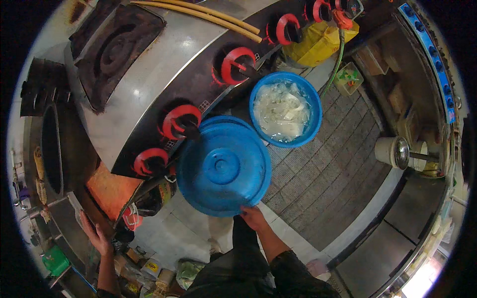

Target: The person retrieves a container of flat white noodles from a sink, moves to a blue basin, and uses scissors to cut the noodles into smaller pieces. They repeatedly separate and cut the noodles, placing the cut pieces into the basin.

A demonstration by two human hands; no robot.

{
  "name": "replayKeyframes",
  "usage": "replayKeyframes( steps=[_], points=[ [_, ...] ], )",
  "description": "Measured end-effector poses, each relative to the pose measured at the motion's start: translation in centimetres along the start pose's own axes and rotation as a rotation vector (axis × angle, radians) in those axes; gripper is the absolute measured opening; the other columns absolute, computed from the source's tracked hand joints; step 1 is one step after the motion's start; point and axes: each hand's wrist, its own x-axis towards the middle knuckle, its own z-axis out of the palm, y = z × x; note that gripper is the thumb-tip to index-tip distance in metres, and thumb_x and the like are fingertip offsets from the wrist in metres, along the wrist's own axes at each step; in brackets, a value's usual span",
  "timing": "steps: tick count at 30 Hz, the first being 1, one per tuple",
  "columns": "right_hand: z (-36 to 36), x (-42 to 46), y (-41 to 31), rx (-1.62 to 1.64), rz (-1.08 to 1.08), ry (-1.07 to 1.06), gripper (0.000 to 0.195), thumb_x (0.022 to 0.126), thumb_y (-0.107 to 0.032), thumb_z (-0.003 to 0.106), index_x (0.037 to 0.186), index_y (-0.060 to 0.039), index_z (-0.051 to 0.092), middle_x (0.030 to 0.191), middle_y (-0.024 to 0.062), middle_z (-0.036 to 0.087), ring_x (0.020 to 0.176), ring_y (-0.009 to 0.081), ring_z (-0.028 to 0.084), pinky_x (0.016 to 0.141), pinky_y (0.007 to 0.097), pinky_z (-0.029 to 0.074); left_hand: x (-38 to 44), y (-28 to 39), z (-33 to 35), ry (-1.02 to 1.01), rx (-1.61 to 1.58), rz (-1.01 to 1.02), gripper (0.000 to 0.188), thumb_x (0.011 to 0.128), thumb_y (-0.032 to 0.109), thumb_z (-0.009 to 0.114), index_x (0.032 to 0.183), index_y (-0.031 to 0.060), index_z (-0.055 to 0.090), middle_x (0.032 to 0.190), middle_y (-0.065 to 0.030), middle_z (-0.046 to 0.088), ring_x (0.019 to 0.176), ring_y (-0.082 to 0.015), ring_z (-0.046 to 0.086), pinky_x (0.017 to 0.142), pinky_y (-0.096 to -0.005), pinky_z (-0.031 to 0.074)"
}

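Observation:
My right hand point(253, 219) grips the near rim of a wide round blue plastic lid or shallow basin point(242, 178) with rings at its centre. I cannot tell which of the two it is. Another blue rim point(223, 118) peeks out behind its far side. Just beyond, a blue plastic basin point(318, 111) holds whitish, translucent pieces in water point(283, 111). Over on the left, my left hand point(93, 232) has its fingers extended and the thumb apart, against or beside the edge of a metal panel point(76, 206). Nothing shows in its grasp.
A steel stove point(149, 74) with red-ringed knobs point(238, 66) runs along the left and top. Long wooden sticks point(208, 16) lie across it. A yellow bag point(313, 44), a green hose point(340, 63), a ribbed floor mat point(316, 186) and a white pail point(387, 151) are to the right.

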Motion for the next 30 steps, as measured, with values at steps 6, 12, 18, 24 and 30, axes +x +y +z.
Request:
replayKeyframes(
  steps=[6,12,18,24,30],
  points=[
    [-1.0,4.3,-0.7,0.301,0.318,0.022,0.027,0.075,-0.014,0.061,0.100,-0.0111,0.050,0.087,-0.0005,0.054,0.075,0.0146,0.050,0.061,0.0264,0.038,-0.3,-0.8,0.6,0.018,-0.141,-0.012,0.053,0.087,0.031,0.037,0.129,0.0005,0.027,0.135,-0.0145,0.025,0.126,-0.0280,0.022,0.102,-0.0368,0.015],
    [-3.0,6.5,-1.1,0.156,0.284,0.293,0.040,0.075,-0.011,0.061,0.112,-0.0093,0.044,0.088,-0.0010,0.052,0.070,0.0106,0.048,0.056,0.0242,0.040,-0.1,-0.3,-0.1,-0.005,-0.049,0.014,0.054,0.087,0.033,0.037,0.129,0.0008,0.027,0.135,-0.0149,0.025,0.126,-0.0288,0.021,0.102,-0.0371,0.014],
    [-6.4,7.0,3.2,-0.676,0.041,0.383,0.051,0.076,-0.016,0.056,0.122,-0.0013,0.038,0.083,0.0077,0.056,0.064,0.0125,0.053,0.054,0.0243,0.042,0.4,0.4,0.2,0.005,-0.004,-0.001,0.053,0.087,0.031,0.038,0.129,0.0010,0.028,0.135,-0.0147,0.025,0.126,-0.0281,0.021,0.102,-0.0371,0.015],
    [-8.1,3.2,4.5,-0.606,-0.050,0.006,0.040,0.074,-0.017,0.059,0.108,0.0024,0.051,0.080,0.0105,0.060,0.064,0.0146,0.057,0.056,0.0269,0.045,0.5,1.7,-0.6,0.011,-0.029,-0.044,0.050,0.086,0.026,0.041,0.127,0.0001,0.031,0.134,-0.0157,0.028,0.125,-0.0280,0.024,0.101,-0.0358,0.019],
    [1.4,-1.8,-4.6,-0.509,0.133,0.011,0.027,0.076,-0.016,0.057,0.097,0.0014,0.057,0.079,0.0094,0.060,0.064,0.0140,0.056,0.056,0.0258,0.044,-0.4,1.0,-0.6,0.013,0.042,-0.154,0.059,0.073,0.018,0.052,0.128,0.0042,0.032,0.132,-0.0161,0.031,0.123,-0.0326,0.027,0.101,-0.0402,0.022]
  ],
)
